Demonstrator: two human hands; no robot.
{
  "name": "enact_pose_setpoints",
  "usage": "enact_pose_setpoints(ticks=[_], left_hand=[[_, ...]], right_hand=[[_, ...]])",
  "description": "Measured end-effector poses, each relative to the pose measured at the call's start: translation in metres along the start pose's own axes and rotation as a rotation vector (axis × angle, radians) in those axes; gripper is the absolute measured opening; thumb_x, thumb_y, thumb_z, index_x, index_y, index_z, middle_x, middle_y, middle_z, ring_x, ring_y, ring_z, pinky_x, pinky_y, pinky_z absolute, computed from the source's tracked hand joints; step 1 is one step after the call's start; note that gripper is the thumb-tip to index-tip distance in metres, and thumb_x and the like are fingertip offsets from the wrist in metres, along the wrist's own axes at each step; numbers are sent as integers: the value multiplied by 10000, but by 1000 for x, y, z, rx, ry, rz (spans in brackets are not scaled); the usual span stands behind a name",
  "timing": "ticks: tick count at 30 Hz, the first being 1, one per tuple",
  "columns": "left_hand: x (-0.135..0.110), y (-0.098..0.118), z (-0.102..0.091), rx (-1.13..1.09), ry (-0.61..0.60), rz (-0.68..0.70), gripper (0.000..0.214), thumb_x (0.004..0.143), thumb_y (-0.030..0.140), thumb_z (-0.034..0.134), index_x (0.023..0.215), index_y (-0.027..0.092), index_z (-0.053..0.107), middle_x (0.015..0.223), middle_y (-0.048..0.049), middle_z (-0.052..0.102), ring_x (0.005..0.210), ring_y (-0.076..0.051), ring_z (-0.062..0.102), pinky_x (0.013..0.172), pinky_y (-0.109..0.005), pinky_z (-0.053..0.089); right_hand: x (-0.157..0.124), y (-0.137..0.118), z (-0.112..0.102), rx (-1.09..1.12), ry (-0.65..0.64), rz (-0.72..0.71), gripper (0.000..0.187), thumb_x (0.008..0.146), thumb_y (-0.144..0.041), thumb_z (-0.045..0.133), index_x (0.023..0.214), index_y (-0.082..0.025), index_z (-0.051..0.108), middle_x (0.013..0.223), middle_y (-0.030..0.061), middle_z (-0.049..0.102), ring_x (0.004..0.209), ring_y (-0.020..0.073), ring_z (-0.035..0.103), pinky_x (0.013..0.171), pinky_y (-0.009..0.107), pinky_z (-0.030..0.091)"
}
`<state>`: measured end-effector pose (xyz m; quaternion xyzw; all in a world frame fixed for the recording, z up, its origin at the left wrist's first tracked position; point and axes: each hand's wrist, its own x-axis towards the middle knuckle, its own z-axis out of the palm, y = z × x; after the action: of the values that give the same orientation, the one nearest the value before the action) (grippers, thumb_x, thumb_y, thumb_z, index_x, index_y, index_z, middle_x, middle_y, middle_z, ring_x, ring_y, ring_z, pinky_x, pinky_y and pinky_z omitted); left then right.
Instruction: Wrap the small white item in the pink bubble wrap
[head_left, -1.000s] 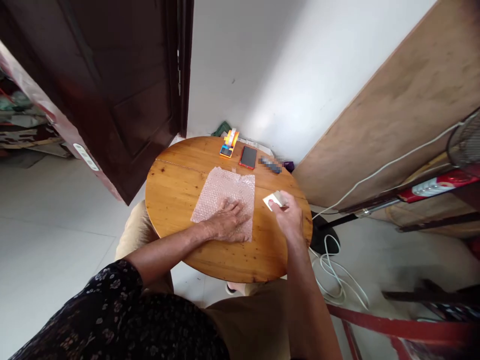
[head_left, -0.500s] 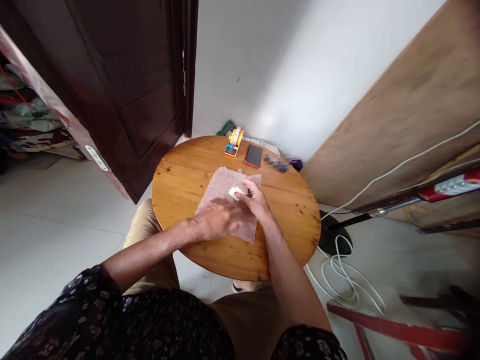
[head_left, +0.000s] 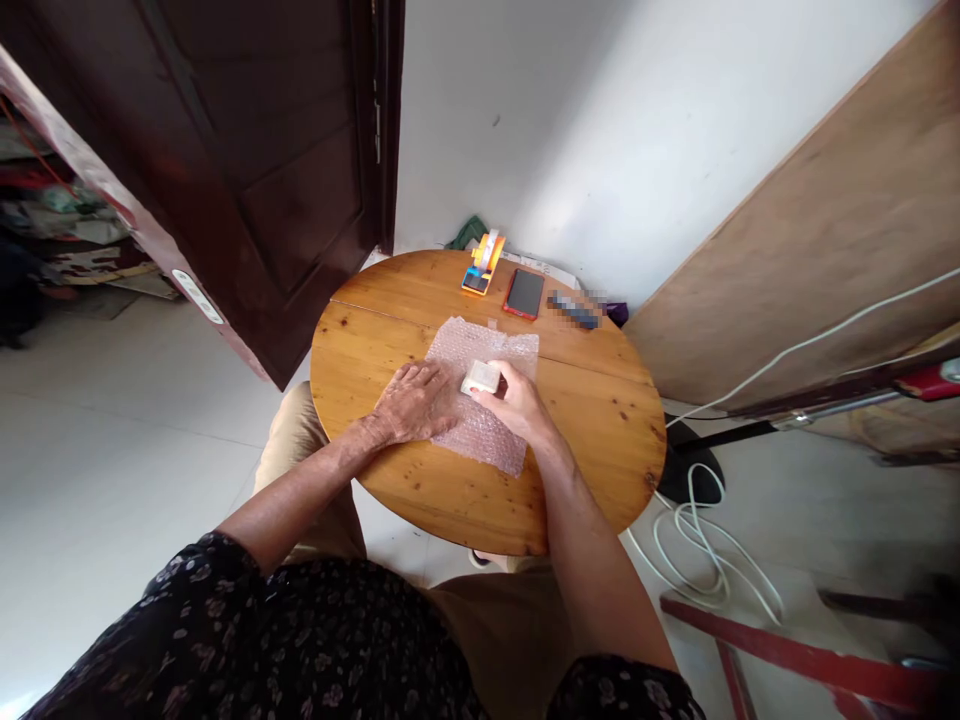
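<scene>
A sheet of pinkish bubble wrap (head_left: pixel 491 445) lies flat on the round wooden table (head_left: pixel 600 430). Over its middle is a small whitish box (head_left: pixel 481 377), gripped at its right side between the thumb and fingers of my right hand (head_left: pixel 519 403). Whether the box rests on the wrap or is held just above it, I cannot tell. My left hand (head_left: pixel 417 402) lies palm down with fingers spread, across the left edge of the wrap and the tabletop beside it.
Along the table's far edge are an orange tape dispenser (head_left: pixel 486 262), a red-edged phone (head_left: pixel 524 293) and a dark, pixel-blurred object (head_left: pixel 574 309). A dark door (head_left: pixel 300 150) stands at left. White cable (head_left: pixel 701 540) coils on the floor near a red wooden frame (head_left: pixel 787 645).
My left hand has moved left, away from the box, and come down flat on the wrap's left edge. My right hand keeps the box, now turned with its top face showing.
</scene>
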<state>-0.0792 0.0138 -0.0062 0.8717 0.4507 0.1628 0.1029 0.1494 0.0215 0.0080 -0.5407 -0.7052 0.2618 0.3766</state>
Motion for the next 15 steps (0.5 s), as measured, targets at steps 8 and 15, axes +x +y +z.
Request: enact_pose_setpoints(ticks=[8,15], left_hand=[[0,-1,0,-27,20,9,745,840,569,644,1427,125,530,1508,-201,502,1419,-386,419,1200,-547,284],[0,-4,2,-92,31,22,722,842,551,651,1427,144,536,1514,-184,499,1431,-377,405,1212,-538,274]], right_hand=[[-4,-7,-17,-88,-73,17,636,723,-313,745,1335,-262,581,1276,84,668,1131,271,645,983,429,505],[-65,-56,-35,-454,-293,-151,235,827,-301,684,1055,-247,701,1098,66,728,1018,271,668,924,416,500]])
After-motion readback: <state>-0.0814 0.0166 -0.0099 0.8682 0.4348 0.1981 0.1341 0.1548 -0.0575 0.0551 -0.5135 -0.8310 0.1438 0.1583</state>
